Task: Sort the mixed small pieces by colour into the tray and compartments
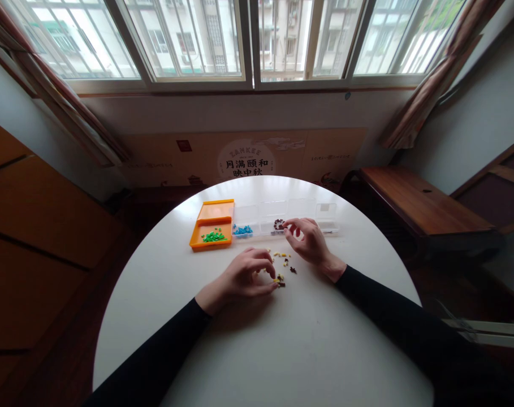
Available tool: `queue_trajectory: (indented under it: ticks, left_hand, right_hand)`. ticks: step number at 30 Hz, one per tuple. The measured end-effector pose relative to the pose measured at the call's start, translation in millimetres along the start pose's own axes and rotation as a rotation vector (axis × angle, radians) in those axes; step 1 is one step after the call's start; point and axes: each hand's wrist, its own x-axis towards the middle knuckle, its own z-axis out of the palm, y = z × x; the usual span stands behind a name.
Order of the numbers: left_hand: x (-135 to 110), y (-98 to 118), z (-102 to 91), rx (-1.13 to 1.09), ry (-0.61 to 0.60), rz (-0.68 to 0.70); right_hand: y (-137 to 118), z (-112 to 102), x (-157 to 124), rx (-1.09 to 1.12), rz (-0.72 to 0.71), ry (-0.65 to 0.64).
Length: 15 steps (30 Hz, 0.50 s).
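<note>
My left hand [246, 274] rests low over the white table, thumb and forefinger curled round the edge of a small cluster of yellow and brown toy bricks [281, 279]. Over the front of a clear plastic box, my right hand [310, 240] reaches with thumb and forefinger slightly apart. Dark brown bricks [279, 224] lie in the compartment by its fingertips. Between the hands are loose yellow bricks [283, 255] and a brown brick piece [293, 270]. Whether a tiny brick is at the right fingertips is too small to see.
An orange case [215, 210] with its lid up holds green bricks [214, 236]. Beside it, blue bricks [242, 230] fill one section of the clear box [267, 228]. The round white table [257, 350] stands before a window; a wooden bench [426, 203] is at right.
</note>
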Motion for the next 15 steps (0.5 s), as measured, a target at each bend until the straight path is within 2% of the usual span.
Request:
queue_trajectory:
  ticks: [4, 15]
  left_hand:
    - [-1.3, 1.1, 3.3, 0.07, -0.067, 0.027]
    - [-2.5, -8.4, 12.9, 0.26, -0.031, 0.039]
  right_hand:
    - [0.6, 0.8, -0.6, 0.005, -0.007, -0.004]
    - [-2.4, -0.9, -1.2, 0.027, -0.027, -0.017]
